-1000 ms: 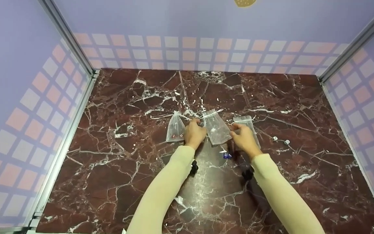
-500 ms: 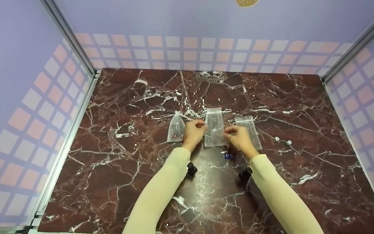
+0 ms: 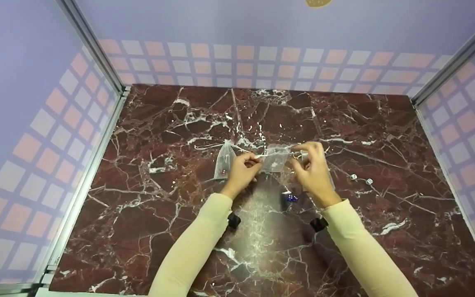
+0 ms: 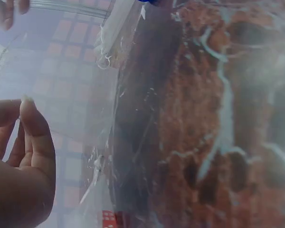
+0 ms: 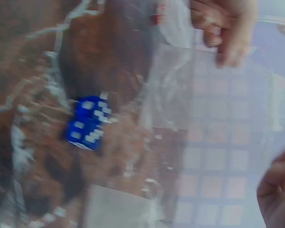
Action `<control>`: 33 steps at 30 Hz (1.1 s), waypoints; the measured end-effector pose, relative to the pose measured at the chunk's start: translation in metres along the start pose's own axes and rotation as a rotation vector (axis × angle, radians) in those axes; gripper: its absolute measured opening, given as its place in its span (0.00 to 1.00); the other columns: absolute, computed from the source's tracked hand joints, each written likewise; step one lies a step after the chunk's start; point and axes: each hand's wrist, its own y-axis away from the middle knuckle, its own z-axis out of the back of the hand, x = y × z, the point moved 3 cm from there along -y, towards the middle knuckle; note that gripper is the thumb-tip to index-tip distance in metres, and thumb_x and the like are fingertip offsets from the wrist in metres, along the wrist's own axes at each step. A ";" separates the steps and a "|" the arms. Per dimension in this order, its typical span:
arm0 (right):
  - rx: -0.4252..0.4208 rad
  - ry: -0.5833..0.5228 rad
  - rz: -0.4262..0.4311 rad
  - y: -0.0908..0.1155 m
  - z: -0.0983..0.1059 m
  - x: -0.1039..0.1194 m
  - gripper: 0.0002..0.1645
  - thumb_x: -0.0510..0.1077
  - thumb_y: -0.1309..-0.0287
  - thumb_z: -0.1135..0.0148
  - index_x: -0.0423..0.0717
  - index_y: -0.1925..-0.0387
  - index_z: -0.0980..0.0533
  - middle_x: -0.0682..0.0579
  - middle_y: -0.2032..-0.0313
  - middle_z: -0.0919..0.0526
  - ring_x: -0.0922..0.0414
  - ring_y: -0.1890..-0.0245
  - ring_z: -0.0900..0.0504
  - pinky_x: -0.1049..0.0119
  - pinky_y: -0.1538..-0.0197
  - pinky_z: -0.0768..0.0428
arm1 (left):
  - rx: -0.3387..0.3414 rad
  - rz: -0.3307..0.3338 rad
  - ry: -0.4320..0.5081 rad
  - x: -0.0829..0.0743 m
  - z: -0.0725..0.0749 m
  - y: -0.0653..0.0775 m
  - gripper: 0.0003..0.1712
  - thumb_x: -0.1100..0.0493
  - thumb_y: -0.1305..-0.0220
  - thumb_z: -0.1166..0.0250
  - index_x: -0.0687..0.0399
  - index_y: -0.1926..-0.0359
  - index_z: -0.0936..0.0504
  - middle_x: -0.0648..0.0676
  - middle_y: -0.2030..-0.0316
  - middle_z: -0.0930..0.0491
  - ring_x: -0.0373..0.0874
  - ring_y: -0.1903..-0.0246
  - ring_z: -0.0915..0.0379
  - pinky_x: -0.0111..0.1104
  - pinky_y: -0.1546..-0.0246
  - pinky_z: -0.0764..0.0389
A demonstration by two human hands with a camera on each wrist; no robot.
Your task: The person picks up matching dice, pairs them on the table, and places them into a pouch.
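Note:
A sheer white organza bag (image 3: pixel 276 161) with a drawstring is raised between both hands, foreshortened in the head view. My left hand (image 3: pixel 242 173) pinches its left side near the drawstring between thumb and fingers. On the opposite side my right hand (image 3: pixel 316 173) has curled fingers at the bag's right edge, index fingertip along the top. Through the mesh in the right wrist view, the enclosure's pattern shows. Two blue dice (image 5: pixel 89 123) lie together on the table below the bag. Left of my left hand lies a gathered organza bag (image 3: pixel 224 159) with red dice (image 4: pixel 109 218) inside.
Behind my right hand, a third organza bag (image 3: pixel 330 177) is mostly hidden. Two white dice (image 3: pixel 361 179) lie farther right on the dark red marbled table (image 3: pixel 159 231). Patterned purple walls (image 3: pixel 254 24) enclose the back and sides.
The middle bag was lying flat, was straightened between both hands, and is now lifted and tilted. My right hand has moved up toward its drawstring end. Dice and other bags stay put.

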 end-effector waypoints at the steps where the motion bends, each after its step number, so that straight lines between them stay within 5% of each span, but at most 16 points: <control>1: 0.050 0.029 0.020 -0.001 0.000 0.003 0.17 0.26 0.49 0.34 0.37 0.55 0.22 0.44 0.52 0.30 0.57 0.77 0.27 0.72 0.75 0.25 | 0.010 0.004 0.001 0.001 0.000 0.001 0.02 0.75 0.43 0.35 0.69 0.68 0.21 0.56 0.72 0.20 0.52 0.80 0.24 0.38 0.86 0.20; 9: 0.354 0.276 0.065 -0.004 -0.005 0.012 0.12 0.34 0.44 0.31 0.40 0.56 0.18 0.46 0.56 0.22 0.59 0.74 0.27 0.64 0.70 0.24 | 0.090 0.064 -0.055 0.006 0.000 0.006 0.04 0.71 0.40 0.35 0.69 0.63 0.18 0.55 0.75 0.17 0.47 0.86 0.24 0.56 0.81 0.20; 13: 0.383 0.269 0.070 -0.002 -0.009 0.015 0.10 0.34 0.45 0.31 0.38 0.59 0.17 0.46 0.59 0.21 0.59 0.76 0.26 0.64 0.71 0.24 | 0.117 0.070 -0.080 0.004 0.002 0.006 0.12 0.73 0.40 0.36 0.68 0.54 0.19 0.60 0.67 0.16 0.47 0.85 0.24 0.49 0.83 0.19; 17: 0.371 0.272 0.078 -0.002 -0.012 0.018 0.11 0.34 0.46 0.31 0.37 0.59 0.17 0.46 0.60 0.21 0.60 0.76 0.26 0.64 0.71 0.24 | 0.000 -0.025 -0.123 -0.010 0.011 0.005 0.21 0.76 0.47 0.39 0.65 0.50 0.19 0.60 0.58 0.20 0.39 0.82 0.30 0.30 0.83 0.24; 21: 0.382 0.293 0.075 -0.001 -0.014 0.021 0.11 0.35 0.46 0.31 0.38 0.58 0.17 0.47 0.60 0.21 0.60 0.75 0.26 0.63 0.70 0.24 | -0.098 -0.229 -0.202 -0.038 0.014 0.004 0.14 0.72 0.47 0.37 0.64 0.57 0.17 0.58 0.57 0.23 0.41 0.73 0.28 0.33 0.71 0.23; 24: 0.392 0.315 0.070 -0.001 -0.015 0.023 0.11 0.35 0.45 0.31 0.38 0.58 0.17 0.48 0.61 0.22 0.59 0.75 0.27 0.62 0.69 0.24 | -0.065 -0.376 -0.363 -0.060 0.005 0.004 0.06 0.65 0.43 0.35 0.60 0.63 0.16 0.57 0.56 0.23 0.46 0.61 0.26 0.40 0.57 0.24; 27: 0.406 0.339 0.078 -0.002 -0.016 0.025 0.12 0.35 0.45 0.32 0.37 0.58 0.17 0.48 0.62 0.24 0.58 0.75 0.26 0.61 0.69 0.23 | -0.017 -0.434 -0.581 -0.073 -0.007 0.004 0.05 0.57 0.40 0.35 0.53 0.66 0.15 0.54 0.54 0.22 0.47 0.55 0.29 0.43 0.51 0.28; 33: 0.414 0.365 0.110 -0.003 -0.020 0.029 0.12 0.34 0.47 0.33 0.38 0.58 0.17 0.49 0.62 0.24 0.57 0.75 0.24 0.60 0.69 0.22 | 0.031 -0.331 -0.898 -0.079 -0.017 0.004 0.04 0.54 0.43 0.35 0.46 0.71 0.15 0.48 0.58 0.20 0.48 0.56 0.28 0.46 0.51 0.33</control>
